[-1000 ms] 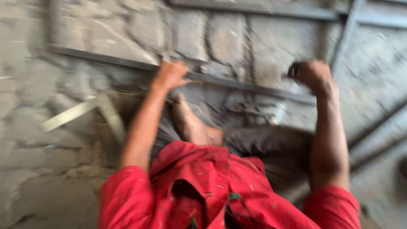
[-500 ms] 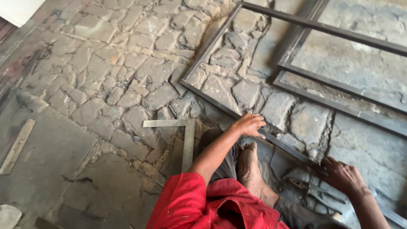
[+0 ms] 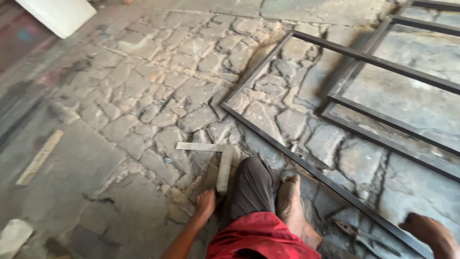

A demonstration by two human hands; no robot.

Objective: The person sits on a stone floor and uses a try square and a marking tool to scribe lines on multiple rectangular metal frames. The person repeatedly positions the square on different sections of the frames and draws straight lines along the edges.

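Fingers of left hand (image 3: 206, 204) grip steel square (image 3: 218, 160); right hand (image 3: 426, 230) rests curled beside frame (image 3: 306, 165).

Steel square (image 3: 215, 158) and frame (image 3: 306, 165) on stone floor.
Your flat L-shaped square lies near centre; the dark metal frame runs diagonally to its right.

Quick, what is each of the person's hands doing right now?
Left hand: down at the end of the metal square on the stone floor; grip cannot be told.
Right hand: beside the metal frame, holding nothing visible.
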